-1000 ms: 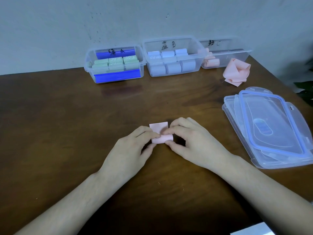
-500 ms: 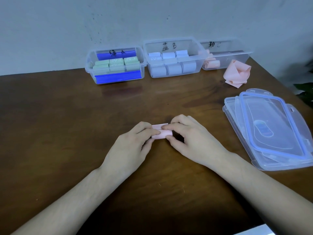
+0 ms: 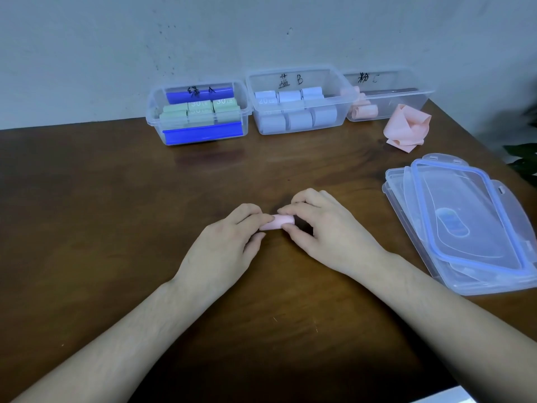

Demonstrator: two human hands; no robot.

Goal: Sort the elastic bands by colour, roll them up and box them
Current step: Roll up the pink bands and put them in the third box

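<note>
Head view: both hands, left (image 3: 223, 245) and right (image 3: 325, 234), pinch a rolled pink band (image 3: 277, 222) mid-desk (image 3: 87, 213); green and blue boxes look full, one loose pink band (image 3: 406, 128) remains unrolled.

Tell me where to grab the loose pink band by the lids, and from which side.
Take the loose pink band at its raised, bunched top fold, coming from above. It lies crumpled on the table, its flat tail low against the wood. The pink box crowds its far side; the near side is open.
</note>
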